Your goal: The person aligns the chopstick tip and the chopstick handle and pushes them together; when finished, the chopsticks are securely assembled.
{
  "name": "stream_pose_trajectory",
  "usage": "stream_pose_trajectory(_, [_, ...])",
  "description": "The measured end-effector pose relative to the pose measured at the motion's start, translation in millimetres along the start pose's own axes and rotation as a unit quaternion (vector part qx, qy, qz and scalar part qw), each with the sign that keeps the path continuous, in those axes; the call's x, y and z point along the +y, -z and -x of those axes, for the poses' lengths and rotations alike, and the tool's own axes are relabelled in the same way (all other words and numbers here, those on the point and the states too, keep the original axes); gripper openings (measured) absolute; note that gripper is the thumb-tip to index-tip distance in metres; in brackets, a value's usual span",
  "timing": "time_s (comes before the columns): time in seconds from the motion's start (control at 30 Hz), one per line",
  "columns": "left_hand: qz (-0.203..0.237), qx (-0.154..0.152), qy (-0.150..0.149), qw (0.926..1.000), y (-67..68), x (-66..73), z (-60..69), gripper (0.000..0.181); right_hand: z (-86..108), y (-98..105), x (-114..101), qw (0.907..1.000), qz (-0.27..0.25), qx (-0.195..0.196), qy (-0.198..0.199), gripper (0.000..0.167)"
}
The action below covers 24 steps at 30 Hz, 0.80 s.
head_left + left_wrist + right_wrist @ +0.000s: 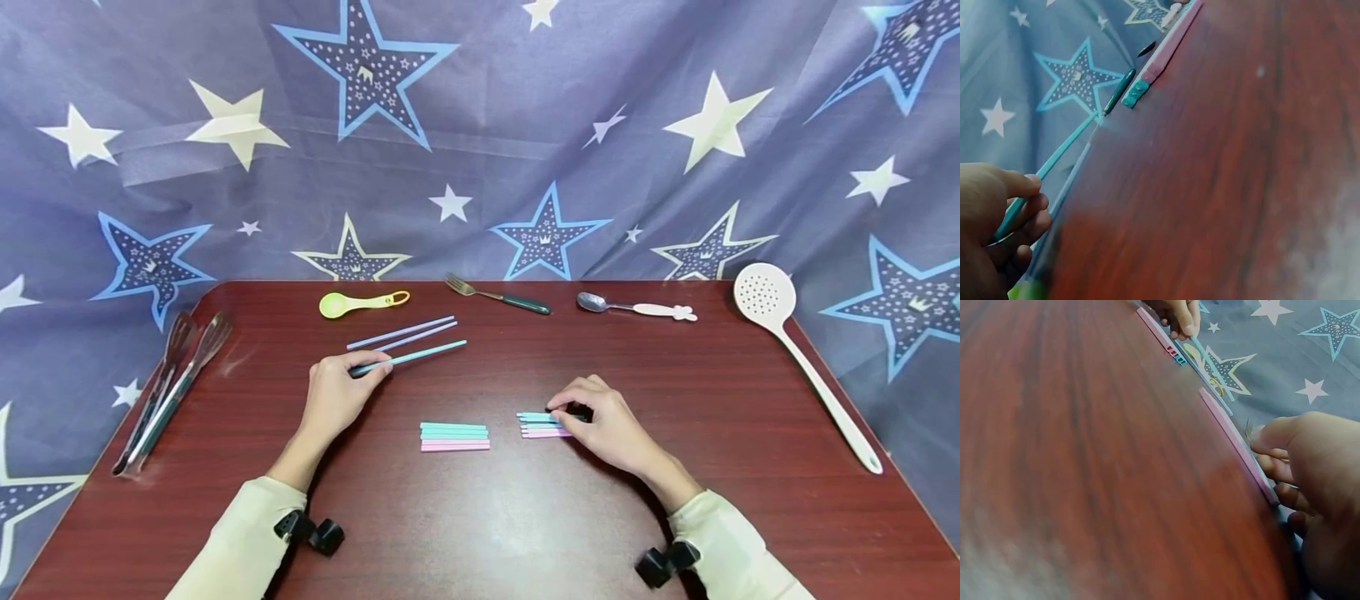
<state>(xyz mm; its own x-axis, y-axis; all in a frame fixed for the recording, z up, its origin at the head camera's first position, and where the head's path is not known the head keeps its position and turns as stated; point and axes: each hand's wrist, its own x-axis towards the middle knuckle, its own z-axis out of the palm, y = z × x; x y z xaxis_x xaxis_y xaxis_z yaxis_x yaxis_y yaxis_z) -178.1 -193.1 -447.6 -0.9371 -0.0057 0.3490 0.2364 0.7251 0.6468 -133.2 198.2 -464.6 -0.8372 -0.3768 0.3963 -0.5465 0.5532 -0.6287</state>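
My left hand (pixel 337 396) (pixel 991 209) pinches a teal stick (pixel 431 352) (pixel 1063 147) near its left end, thumb against fingers. Two blue-purple sticks (pixel 401 332) lie just behind it on the table. At the right group of short sticks, the thumb and index finger of my right hand (pixel 611 425) (pixel 1329 481) close around a teal stick (pixel 531 416); the hand hides the group's right ends. Pink sticks (pixel 542 433) (pixel 1235 437) lie on its near side. Left of these is a row of teal sticks (pixel 453 432) and pink sticks (pixel 455 447), untouched.
Along the back lie a yellow-green measuring spoon (pixel 360 302), a fork (pixel 498 296) and a spoon with a white handle (pixel 637 308). A white skimmer (pixel 806 362) rests at the right edge, whisk-like utensils (pixel 176 387) at the left. A star-patterned cloth (pixel 480 108) hangs behind.
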Motion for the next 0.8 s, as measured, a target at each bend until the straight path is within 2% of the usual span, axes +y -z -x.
stream_pose_trajectory(0.13, [-0.007,0.008,-0.016,0.9998,-7.2,-7.7,-1.0,0.012,0.3,0,-1,0.9997,0.016,-0.015,-0.009,0.018])
stream_pose_trajectory(0.3, [-0.018,0.000,-0.041,0.9990,-15.5,-10.8,-3.0,0.013,0.5,0,-3,0.9991,0.029,-0.023,-0.019,0.018])
stream_pose_trajectory(0.63, [-0.028,-0.009,-0.032,0.9990,-17.3,-12.7,-4.1,0.014,1.6,-2,-3,0.9991,0.032,-0.024,-0.017,0.016])
stream_pose_trajectory(0.8, [-0.033,-0.004,-0.032,0.9989,-17.9,-13.4,-7.2,0.014,0.9,-1,-3,0.9990,0.036,-0.023,-0.014,0.015])
